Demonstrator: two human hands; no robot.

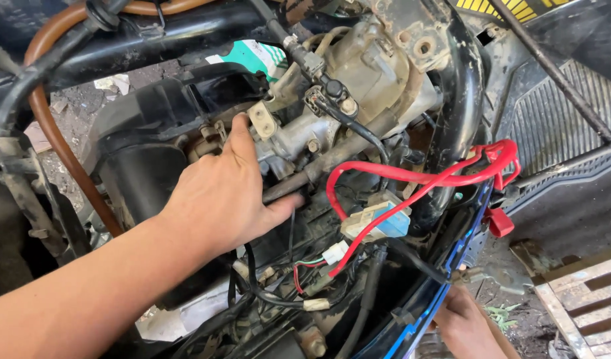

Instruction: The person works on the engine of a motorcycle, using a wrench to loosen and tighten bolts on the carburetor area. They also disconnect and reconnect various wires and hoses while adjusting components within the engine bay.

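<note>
- Nearest to us, the right hand (466, 324) sits low at the bottom edge, gripping the blue-trimmed black body panel (430, 299) of the scooter; only part of the hand shows, its fingers hooked over the panel's rim.
- Just above that, a tangle of wiring: a small white connector (335, 252) with red and green leads, and black cables running down into the frame.
- The left hand (226, 193) comes in along a bare forearm from the lower left, reaching deep into the engine bay. It's open-palmed rather than clenched, fingers pushed in behind the metal carburetor body (299, 133), thumb lying by a dark rubber hose (299, 185). Whether the hidden fingertips pinch anything, I cannot tell.
- Right of it, a red cable (412, 178) loops across to a red clip (499, 221), passing over a blue and white plug (378, 223).
- Left of the hand, the black plastic airbox (152, 146).
- Further back, the grimy engine casing (378, 60), bolted up under the black frame tube (468, 93).
- Farthest off, a brown hose (43, 126) curves around the upper left, with dirt ground beyond it.
</note>
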